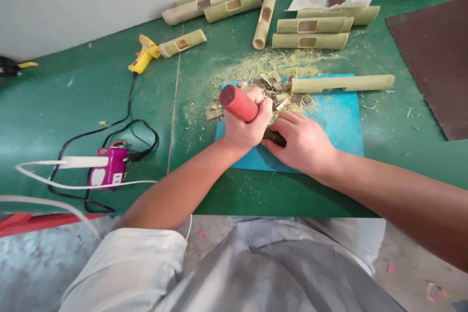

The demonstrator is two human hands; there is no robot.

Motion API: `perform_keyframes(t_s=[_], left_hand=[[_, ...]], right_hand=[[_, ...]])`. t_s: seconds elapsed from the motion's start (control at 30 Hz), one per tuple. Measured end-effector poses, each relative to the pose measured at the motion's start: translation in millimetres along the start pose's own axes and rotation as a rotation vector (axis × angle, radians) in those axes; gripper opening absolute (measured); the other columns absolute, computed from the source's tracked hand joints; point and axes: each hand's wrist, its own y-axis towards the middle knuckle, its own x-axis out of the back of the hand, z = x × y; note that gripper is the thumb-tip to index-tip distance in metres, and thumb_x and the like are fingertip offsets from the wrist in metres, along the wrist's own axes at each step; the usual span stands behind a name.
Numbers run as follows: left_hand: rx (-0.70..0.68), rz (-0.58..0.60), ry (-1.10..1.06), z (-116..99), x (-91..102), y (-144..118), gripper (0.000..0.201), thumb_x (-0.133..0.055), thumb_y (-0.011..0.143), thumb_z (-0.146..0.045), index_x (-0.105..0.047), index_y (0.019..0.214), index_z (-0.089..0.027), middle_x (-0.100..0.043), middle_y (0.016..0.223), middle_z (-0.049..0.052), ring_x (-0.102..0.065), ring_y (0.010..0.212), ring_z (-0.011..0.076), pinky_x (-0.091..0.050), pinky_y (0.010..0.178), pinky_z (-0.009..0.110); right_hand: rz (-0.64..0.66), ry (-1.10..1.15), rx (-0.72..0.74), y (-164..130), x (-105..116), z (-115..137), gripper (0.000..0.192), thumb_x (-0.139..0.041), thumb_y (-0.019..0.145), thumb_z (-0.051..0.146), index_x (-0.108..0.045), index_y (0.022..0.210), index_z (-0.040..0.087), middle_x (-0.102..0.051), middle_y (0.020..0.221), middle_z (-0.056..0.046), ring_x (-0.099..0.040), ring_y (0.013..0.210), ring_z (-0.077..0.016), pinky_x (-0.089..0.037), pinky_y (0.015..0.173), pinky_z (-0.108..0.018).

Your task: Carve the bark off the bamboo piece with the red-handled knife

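Lap: grey clothing (256, 273) fills the bottom of the view, just below both forearms.
Left hand: the left hand (246, 124) is fisted tight around a red handle (238, 103), whose blunt round end sticks up and to the left of the knuckles.
Right hand: the right hand (302, 144) lies palm down, fingers curled over a dark bamboo piece (275, 136), pressing it onto the mat; only a short dark bit shows between the two hands, which touch.
Mat: a blue mat (336, 122) lies under both hands and runs out to the right of them.
Chips: bamboo shavings (270, 90) are heaped just beyond the left hand's knuckles, with pale sawdust (270, 63) spread farther out.
Long stick: a split bamboo length (341, 83) lies across the mat's far edge, beyond the right hand.
Cut tubes: bamboo tubes with windows (310, 31) lie in a group well beyond the hands.
Glue gun: a yellow glue gun (143, 53) lies far to the left of the left hand.
Power strip: a purple power strip (107, 170) sits beside the left forearm.
Table: green tabletop (91, 102).
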Motion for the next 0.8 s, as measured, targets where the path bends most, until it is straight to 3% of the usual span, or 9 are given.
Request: perform_keyframes(t_s=[0.17,0.3,0.5,0.8], left_hand=[[0.209,-0.099,-0.242,-2.2,-5.5,-1.4,0.054,-0.074,0.087,-0.034,-0.037,0.050,-0.018,-0.035,0.045,-0.006,-0.033,0.041,0.0052,-0.026,0.042,0.026],[0.224,-0.212,-0.247,0.2,-7.4,1.3,0.052,-0.074,0.088,-0.044,-0.045,0.053,-0.019,-0.044,0.046,-0.006,-0.039,0.042,0.0056,-0.031,0.043,0.025],[0.134,-0.128,-0.085,-1.0,-3.7,3.3,0.057,-0.070,0.088,-0.063,-0.049,0.058,-0.020,-0.048,0.055,-0.005,-0.045,0.051,0.0078,-0.044,0.058,0.029],[0.127,-0.066,-0.003,1.8,1.9,-2.3,0.052,-0.065,0.092,-0.060,-0.050,0.061,-0.020,-0.052,0.058,-0.004,-0.048,0.055,0.0097,-0.048,0.072,0.033]], right_hand=[[0.013,0.004,-0.002,0.5,3.0,-1.4,0.016,-0.063,0.089,0.029,-0.063,0.078,0.018,-0.060,0.081,-0.007,-0.050,0.072,-0.0187,-0.039,0.064,-0.032],[0.019,0.000,-0.013,0.2,3.4,-1.2,0.014,-0.064,0.090,0.029,-0.064,0.081,0.018,-0.061,0.084,-0.007,-0.051,0.074,-0.0193,-0.040,0.066,-0.032],[0.011,-0.037,0.003,0.4,3.6,-0.2,0.011,-0.065,0.087,0.027,-0.064,0.082,0.017,-0.062,0.084,-0.008,-0.053,0.077,-0.0203,-0.041,0.066,-0.032],[-0.002,-0.023,0.006,0.1,2.1,-0.5,0.010,-0.063,0.087,0.027,-0.062,0.081,0.019,-0.063,0.085,-0.009,-0.053,0.078,-0.0211,-0.042,0.067,-0.033]])
